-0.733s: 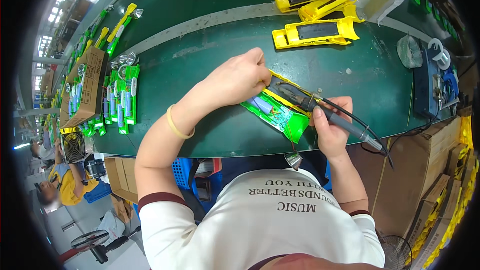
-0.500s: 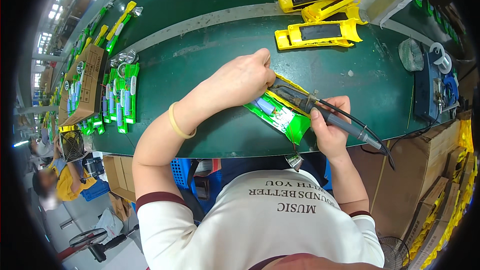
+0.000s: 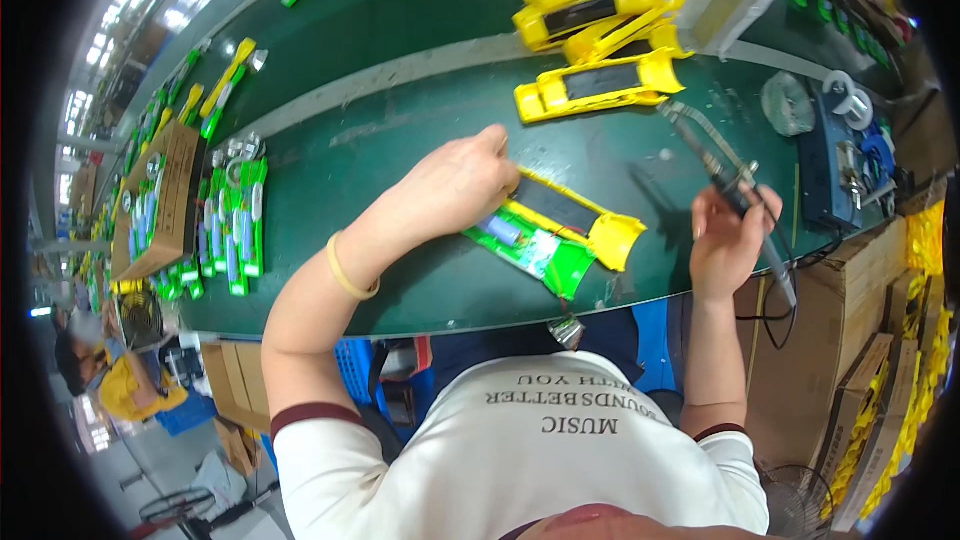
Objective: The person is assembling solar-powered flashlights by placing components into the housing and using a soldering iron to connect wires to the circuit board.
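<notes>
My right hand (image 3: 728, 240) is closed around the handle of a soldering iron (image 3: 738, 190), lifted over the right side of the bench. The iron's tip end points up and away, towards the yellow casings. My left hand (image 3: 455, 180) is pinched closed at the left end of a yellow casing half (image 3: 610, 238) with a dark panel. Whatever lies between its fingers is hidden. Against that half's near side lies a green casing half (image 3: 568, 270) holding a blue cylindrical battery cell (image 3: 500, 230). A wire runs from it to a silvery lamp cup (image 3: 566, 331) at the bench edge.
Several yellow casings (image 3: 590, 85) are stacked at the back. On the right stands a blue soldering station (image 3: 828, 175) beside a wire spool (image 3: 850, 105). A carton (image 3: 165, 195) and several green assemblies (image 3: 235, 225) occupy the left. The iron's cord hangs near the right edge.
The soldering iron in my right hand has moved away from the casings, to the right. My left hand stays at their left end. The view has shifted slightly.
</notes>
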